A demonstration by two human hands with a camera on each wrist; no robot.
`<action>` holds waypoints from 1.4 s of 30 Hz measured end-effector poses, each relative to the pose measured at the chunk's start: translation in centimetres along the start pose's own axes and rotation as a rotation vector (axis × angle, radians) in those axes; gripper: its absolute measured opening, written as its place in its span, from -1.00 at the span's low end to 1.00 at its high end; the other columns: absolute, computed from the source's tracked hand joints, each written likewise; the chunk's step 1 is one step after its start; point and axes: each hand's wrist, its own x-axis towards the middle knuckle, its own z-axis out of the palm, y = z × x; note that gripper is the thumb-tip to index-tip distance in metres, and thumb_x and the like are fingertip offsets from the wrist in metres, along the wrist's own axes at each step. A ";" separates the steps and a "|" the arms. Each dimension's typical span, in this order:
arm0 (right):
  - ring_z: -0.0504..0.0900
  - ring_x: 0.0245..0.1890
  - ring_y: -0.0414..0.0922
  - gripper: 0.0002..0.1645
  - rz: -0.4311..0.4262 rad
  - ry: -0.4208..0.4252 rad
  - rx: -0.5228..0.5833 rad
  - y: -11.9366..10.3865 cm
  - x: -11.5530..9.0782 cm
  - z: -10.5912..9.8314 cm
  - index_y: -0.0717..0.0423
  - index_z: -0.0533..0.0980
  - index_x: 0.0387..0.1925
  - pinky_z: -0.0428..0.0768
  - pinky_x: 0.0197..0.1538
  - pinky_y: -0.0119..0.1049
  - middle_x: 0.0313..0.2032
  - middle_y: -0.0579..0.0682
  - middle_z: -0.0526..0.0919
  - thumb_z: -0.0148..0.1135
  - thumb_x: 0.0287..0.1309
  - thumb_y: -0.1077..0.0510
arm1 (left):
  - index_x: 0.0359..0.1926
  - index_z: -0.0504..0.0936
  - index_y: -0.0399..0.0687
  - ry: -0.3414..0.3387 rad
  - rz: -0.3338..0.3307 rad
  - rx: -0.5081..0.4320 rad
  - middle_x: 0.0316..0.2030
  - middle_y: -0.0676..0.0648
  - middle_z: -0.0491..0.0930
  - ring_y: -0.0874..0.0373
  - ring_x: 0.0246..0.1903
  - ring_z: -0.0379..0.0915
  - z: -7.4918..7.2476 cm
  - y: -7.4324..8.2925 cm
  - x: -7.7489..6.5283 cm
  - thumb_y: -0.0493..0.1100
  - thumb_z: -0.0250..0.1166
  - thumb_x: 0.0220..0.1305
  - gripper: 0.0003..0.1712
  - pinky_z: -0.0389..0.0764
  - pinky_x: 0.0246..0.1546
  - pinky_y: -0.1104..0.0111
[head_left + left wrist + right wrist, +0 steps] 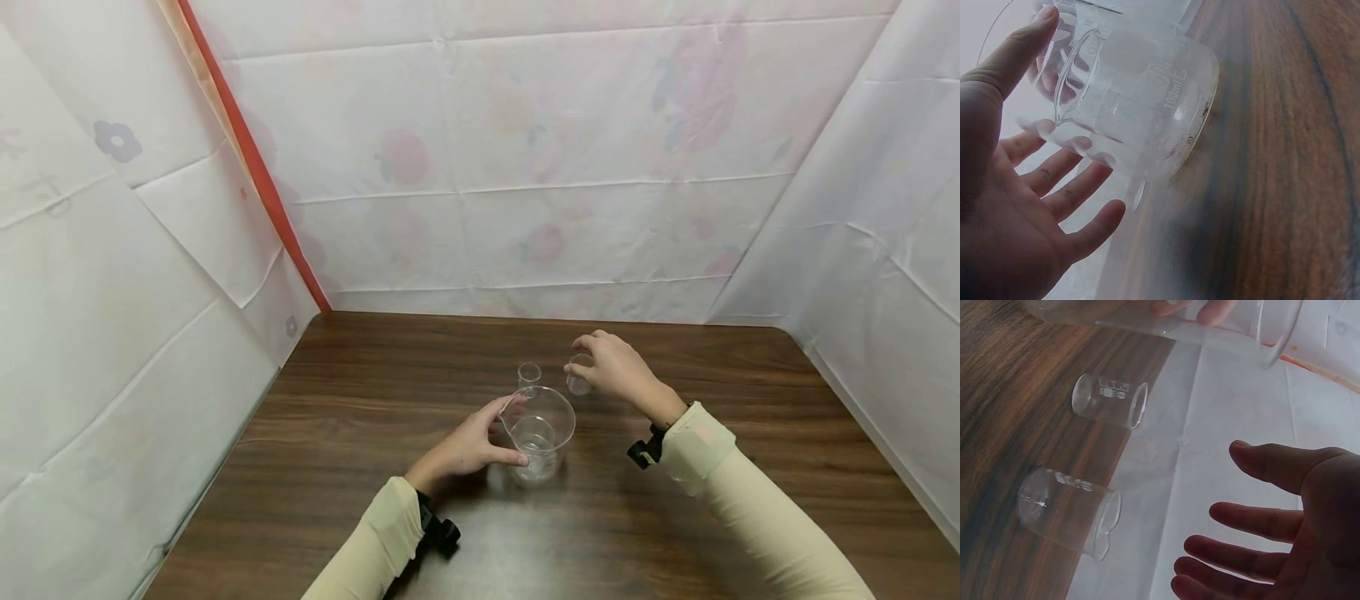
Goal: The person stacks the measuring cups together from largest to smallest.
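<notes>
A large clear glass beaker (561,446) stands upright on the wooden table with a smaller beaker (534,435) nested inside it. My left hand (467,442) spreads around the large beaker's left side, thumb at the front and fingers behind. In the left wrist view those fingers look extended, their tips right at the marked glass (1175,94). Behind it stands a small beaker (528,377). My right hand (617,364) is beside another small spouted beaker (579,384). The right wrist view shows its loose fingers apart from this small beaker (1066,512).
The dark wooden table (337,433) ends at a pale printed sheet (525,242) behind the glassware. More sheeting hangs at both sides, with a red strip (255,158) at the back left corner. Black cameras sit on both wrists.
</notes>
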 end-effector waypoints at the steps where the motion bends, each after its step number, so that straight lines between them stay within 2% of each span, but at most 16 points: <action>1: 0.58 -0.04 0.11 -0.48 0.004 -0.005 0.003 0.1 0.0 0.1 0.19 0.54 0.09 0.56 -0.02 0.06 0.01 0.20 0.59 0.28 0.24 -0.07 | 0.44 0.20 0.12 -0.001 -0.002 0.001 0.32 -0.09 0.39 0.06 0.33 0.29 0.0 0.0 0.0 -0.02 0.48 0.11 -0.07 0.37 0.29 -0.02; 13: 0.54 0.02 0.15 -0.37 0.043 -0.038 0.005 1.0 0.3 0.9 0.23 0.46 0.18 0.55 0.01 0.07 0.07 0.25 0.53 0.27 0.24 -0.10 | 0.47 0.16 0.05 -0.007 0.007 0.001 0.37 -0.10 0.32 0.05 0.34 0.27 0.1 -0.1 0.0 0.06 0.47 0.10 -0.01 0.37 0.28 -0.03; 24: 0.49 0.08 0.19 -0.28 0.109 -0.053 -0.009 1.3 1.0 2.2 0.23 0.39 0.26 0.55 0.02 0.08 0.12 0.27 0.46 0.27 0.23 -0.14 | 0.44 0.21 0.04 0.026 0.019 -0.013 0.39 -0.08 0.30 -0.01 0.31 0.32 0.1 -0.4 -0.5 -0.07 0.49 0.09 -0.05 0.40 0.27 -0.03; 35: 0.49 0.11 0.22 -0.21 0.135 -0.092 -0.029 0.9 2.6 3.3 0.25 0.33 0.31 0.56 0.03 0.11 0.18 0.32 0.41 0.26 0.24 -0.15 | 0.44 0.20 0.00 0.059 -0.002 -0.001 0.36 -0.16 0.33 -0.04 0.33 0.29 -0.5 -0.7 -1.6 -0.04 0.49 0.09 -0.04 0.42 0.24 -0.01; 42: 0.47 0.13 0.26 -0.17 0.158 -0.115 -0.020 1.2 3.1 3.6 0.31 0.31 0.31 0.54 0.06 0.14 0.20 0.37 0.39 0.26 0.24 -0.16 | 0.44 0.21 -0.03 0.064 0.004 0.003 0.36 -0.16 0.34 -0.03 0.31 0.31 -0.6 -0.7 -1.5 -0.06 0.50 0.08 -0.04 0.44 0.23 0.03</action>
